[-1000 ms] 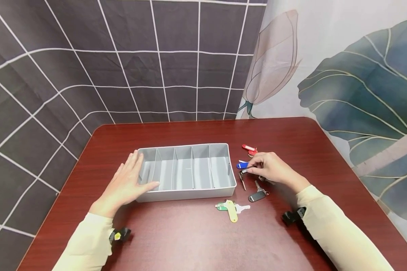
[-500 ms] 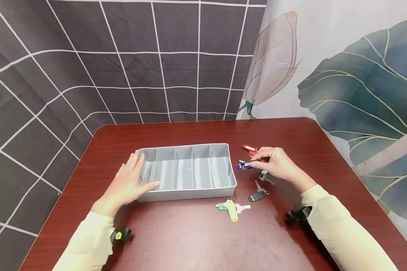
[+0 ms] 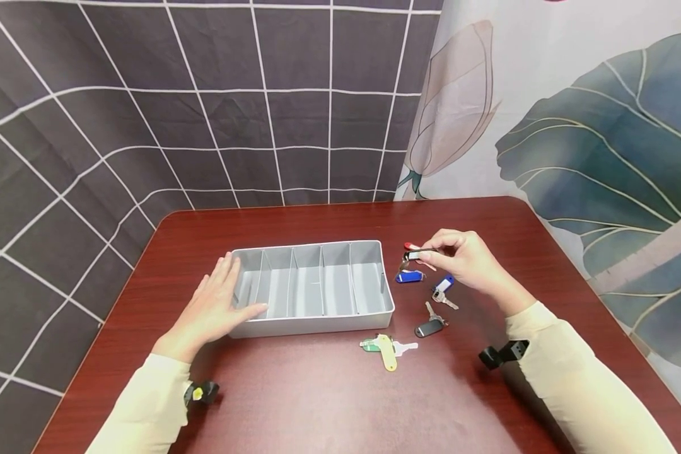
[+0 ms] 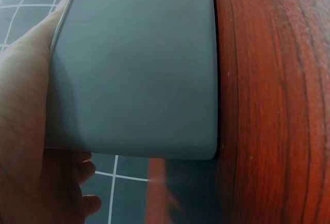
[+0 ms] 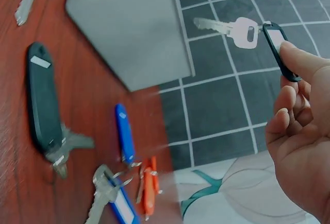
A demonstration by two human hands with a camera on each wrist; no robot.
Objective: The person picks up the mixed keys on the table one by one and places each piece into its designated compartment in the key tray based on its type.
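Note:
My right hand (image 3: 465,261) pinches a black key tag (image 5: 276,44) with a white label between thumb and fingers. A silver key (image 5: 242,32) dangles from the tag's end, raised over the table. In the head view the hand is beyond the blue key tag (image 3: 410,276) and partly covers the red key tags (image 3: 411,246). At the left end of a grey tray (image 3: 312,326) with several compartments, my left hand (image 3: 212,309) rests with its fingers along the end and its thumb over the front rim. The left wrist view shows the tray's side wall (image 4: 134,69) against that hand.
Right of the tray lie a second blue-tagged key (image 3: 444,285) and a dark grey-tagged key (image 3: 429,326). Yellow (image 3: 388,353) and green (image 3: 370,345) key tags overlap at the tray's front right corner. A gridded curtain (image 3: 295,113) hangs behind the red-brown table (image 3: 306,397).
My right hand has lifted the black-tagged key and carried it toward the back of the table, uncovering the blue tags. My left hand stays on the tray.

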